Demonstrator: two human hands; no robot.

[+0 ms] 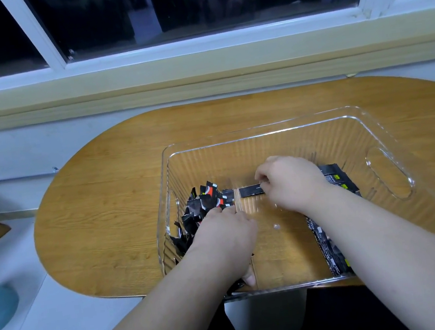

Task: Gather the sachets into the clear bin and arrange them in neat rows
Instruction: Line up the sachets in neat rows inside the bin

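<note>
Arranging rows: right hand (290,180) pinches one sachet (250,190) in clear bin (237,156); left hand (226,238) covers left-wall pile (204,202), fingers hidden. Next, align it.

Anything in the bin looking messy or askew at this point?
Yes. The sachet heap at the left of the clear bin is jumbled, packets tilted every way, by the left hand. The right-side sachets lie in a line. The right hand pinches one sachet in the middle.
</note>
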